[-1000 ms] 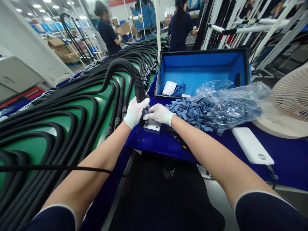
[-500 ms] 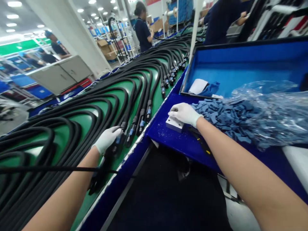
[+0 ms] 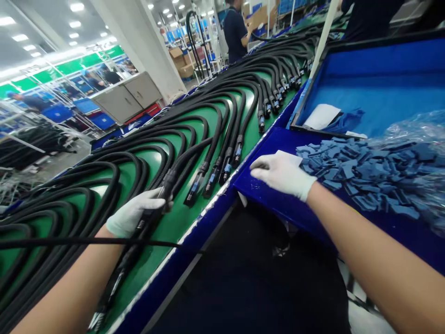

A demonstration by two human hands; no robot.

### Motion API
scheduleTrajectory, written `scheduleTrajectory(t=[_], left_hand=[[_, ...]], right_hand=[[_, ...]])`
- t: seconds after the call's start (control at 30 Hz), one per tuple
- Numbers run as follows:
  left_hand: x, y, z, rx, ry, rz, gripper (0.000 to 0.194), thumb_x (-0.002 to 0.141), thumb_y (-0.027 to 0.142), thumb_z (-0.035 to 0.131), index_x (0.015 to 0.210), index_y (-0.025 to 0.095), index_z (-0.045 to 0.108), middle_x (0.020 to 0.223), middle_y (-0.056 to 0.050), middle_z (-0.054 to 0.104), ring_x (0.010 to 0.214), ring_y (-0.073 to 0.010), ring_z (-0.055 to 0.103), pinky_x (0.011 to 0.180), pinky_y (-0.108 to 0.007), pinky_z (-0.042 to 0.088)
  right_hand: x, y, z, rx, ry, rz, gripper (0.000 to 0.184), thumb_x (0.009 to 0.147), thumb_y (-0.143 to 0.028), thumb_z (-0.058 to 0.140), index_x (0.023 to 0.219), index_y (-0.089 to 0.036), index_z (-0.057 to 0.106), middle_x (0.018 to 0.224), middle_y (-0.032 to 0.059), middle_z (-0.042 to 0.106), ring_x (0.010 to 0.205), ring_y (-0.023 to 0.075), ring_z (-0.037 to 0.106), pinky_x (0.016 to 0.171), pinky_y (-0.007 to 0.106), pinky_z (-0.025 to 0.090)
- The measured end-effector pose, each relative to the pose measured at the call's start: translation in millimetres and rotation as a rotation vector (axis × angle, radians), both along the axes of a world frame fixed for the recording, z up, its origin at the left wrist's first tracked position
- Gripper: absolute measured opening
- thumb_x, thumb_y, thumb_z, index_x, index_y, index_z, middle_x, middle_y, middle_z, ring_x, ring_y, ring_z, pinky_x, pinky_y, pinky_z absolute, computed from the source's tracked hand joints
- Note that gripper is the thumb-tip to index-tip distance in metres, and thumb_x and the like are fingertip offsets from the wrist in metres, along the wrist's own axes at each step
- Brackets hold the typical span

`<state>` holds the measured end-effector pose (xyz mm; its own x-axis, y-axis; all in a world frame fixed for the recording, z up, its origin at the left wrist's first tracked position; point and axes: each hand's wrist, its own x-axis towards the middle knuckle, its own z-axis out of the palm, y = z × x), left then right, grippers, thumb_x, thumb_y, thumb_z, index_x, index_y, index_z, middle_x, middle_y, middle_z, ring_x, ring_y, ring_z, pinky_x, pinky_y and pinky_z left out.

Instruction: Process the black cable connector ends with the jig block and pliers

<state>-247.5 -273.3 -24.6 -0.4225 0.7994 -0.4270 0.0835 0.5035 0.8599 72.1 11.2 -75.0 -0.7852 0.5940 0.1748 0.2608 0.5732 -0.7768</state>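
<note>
My left hand (image 3: 137,211), in a white glove, is closed around the end of a black corrugated hose (image 3: 169,181), just below its collar. The hose end is lifted a little over the green conveyor belt (image 3: 177,220). My right hand (image 3: 280,174), also gloved, is over the blue side shelf (image 3: 259,192), thumb and fingers drawn together. Whether a small piece is between its fingertips is hidden. A pale flat-topped object (image 3: 292,157) shows partly behind this hand. Right of it lies a heap of small blue-grey plastic pieces (image 3: 347,169).
Many black hoses (image 3: 222,109) lie looped along the belt, their ends toward me. A blue bin (image 3: 375,88) with a white sheet (image 3: 321,116) stands beyond the heap, near clear plastic film (image 3: 424,132). A co-worker (image 3: 234,32) stands farther along the line.
The view has shifted, so the belt and shelf appear farther right. My left hand has drawn a hose end up and toward me. My right hand has moved off the top of the metal block.
</note>
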Motion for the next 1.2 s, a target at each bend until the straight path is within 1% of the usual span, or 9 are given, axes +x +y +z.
scheduleTrajectory(t=[0.2, 0.33, 0.57, 0.67, 0.8, 0.87, 0.97, 1.1, 1.2], left_hand=[[87.4, 65.4, -14.5, 0.349, -0.287, -0.208, 0.048, 0.07, 0.03, 0.08, 0.114, 0.016, 0.065, 0.109, -0.011, 0.067, 0.097, -0.0255, 0.064, 0.088, -0.037, 0.053], [137.1, 101.3, -34.5, 0.432, -0.175, -0.19, 0.034, 0.079, 0.03, 0.078, 0.107, 0.015, 0.064, 0.097, -0.007, 0.066, 0.082, -0.0192, 0.063, 0.073, -0.031, 0.052], [170.6, 117.4, -39.8, 0.342, -0.078, -0.206, 0.031, 0.088, 0.047, 0.067, 0.094, 0.017, 0.064, 0.087, -0.005, 0.066, 0.075, -0.0182, 0.064, 0.072, -0.032, 0.053], [149.7, 109.8, -36.1, 0.328, 0.053, -0.212, 0.039, 0.091, 0.053, 0.059, 0.099, 0.016, 0.065, 0.088, -0.006, 0.067, 0.073, -0.0189, 0.064, 0.072, -0.033, 0.054], [71.4, 79.1, -26.6, 0.278, 0.626, -0.058, 0.06, 0.085, 0.052, 0.063, 0.134, 0.017, 0.058, 0.118, -0.007, 0.07, 0.107, -0.0259, 0.065, 0.097, -0.039, 0.05], [21.7, 50.8, -23.1, 0.076, 0.79, -0.092, 0.068, 0.081, 0.054, 0.064, 0.138, 0.016, 0.059, 0.133, -0.009, 0.067, 0.123, -0.0301, 0.059, 0.108, -0.04, 0.043], [-35.8, -4.9, -24.7, -0.302, 0.741, -0.227, 0.062, 0.079, 0.057, 0.06, 0.126, 0.018, 0.07, 0.122, -0.008, 0.073, 0.117, -0.0314, 0.064, 0.103, -0.038, 0.048], [-50.7, -71.7, -41.1, -0.532, 0.804, -0.11, 0.056, 0.064, 0.049, 0.07, 0.108, 0.017, 0.076, 0.103, -0.011, 0.077, 0.102, -0.0342, 0.069, 0.092, -0.038, 0.052], [-39.6, -96.7, -46.6, -0.606, 0.784, -0.085, 0.048, 0.051, 0.041, 0.076, 0.092, 0.016, 0.077, 0.077, -0.008, 0.075, 0.078, -0.0328, 0.071, 0.076, -0.038, 0.055]], right_hand=[[-35.9, -108.4, -14.6, -0.59, 0.27, 0.453, 0.046, 0.089, -0.033, 0.068, 0.133, -0.021, 0.06, 0.099, 0.0038, 0.07, 0.083, 0.0168, 0.064, 0.078, 0.031, 0.053], [-27.0, -124.7, -34.2, -0.874, 0.458, 0.29, 0.045, 0.091, -0.025, 0.063, 0.134, -0.02, 0.054, 0.085, -0.0013, 0.061, 0.073, 0.013, 0.056, 0.071, 0.028, 0.05], [3.4, -131.2, -39.8, -0.978, 0.577, 0.181, 0.051, 0.079, -0.022, 0.075, 0.128, -0.018, 0.059, 0.102, 0.0028, 0.066, 0.091, 0.0187, 0.062, 0.086, 0.035, 0.054], [4.2, -133.6, -37.2, -0.895, 0.411, 0.273, 0.055, 0.087, -0.028, 0.07, 0.138, -0.018, 0.054, 0.103, 0.0044, 0.07, 0.093, 0.0196, 0.066, 0.089, 0.037, 0.054], [2.9, -131.6, -39.8, -0.702, 0.091, 0.375, 0.045, 0.091, -0.034, 0.066, 0.131, -0.015, 0.063, 0.115, 0.0106, 0.073, 0.104, 0.0236, 0.069, 0.096, 0.04, 0.053], [1.9, -129.9, -46.2, -0.623, -0.029, 0.393, 0.041, 0.091, -0.035, 0.065, 0.126, -0.015, 0.067, 0.115, 0.0112, 0.074, 0.102, 0.0248, 0.071, 0.095, 0.04, 0.054], [0.2, -127.7, -59.2, -0.554, -0.142, 0.408, 0.042, 0.091, -0.036, 0.064, 0.127, -0.016, 0.068, 0.114, 0.0102, 0.075, 0.099, 0.0246, 0.072, 0.094, 0.04, 0.055], [-0.8, -125.4, -70.6, -0.542, -0.19, 0.427, 0.043, 0.092, -0.038, 0.062, 0.13, -0.017, 0.067, 0.119, 0.0097, 0.073, 0.104, 0.0242, 0.071, 0.097, 0.039, 0.054], [-1.0, -123.9, -71.2, -0.542, -0.219, 0.432, 0.045, 0.092, -0.039, 0.061, 0.131, -0.017, 0.067, 0.121, 0.0102, 0.073, 0.104, 0.0245, 0.071, 0.097, 0.039, 0.054]])
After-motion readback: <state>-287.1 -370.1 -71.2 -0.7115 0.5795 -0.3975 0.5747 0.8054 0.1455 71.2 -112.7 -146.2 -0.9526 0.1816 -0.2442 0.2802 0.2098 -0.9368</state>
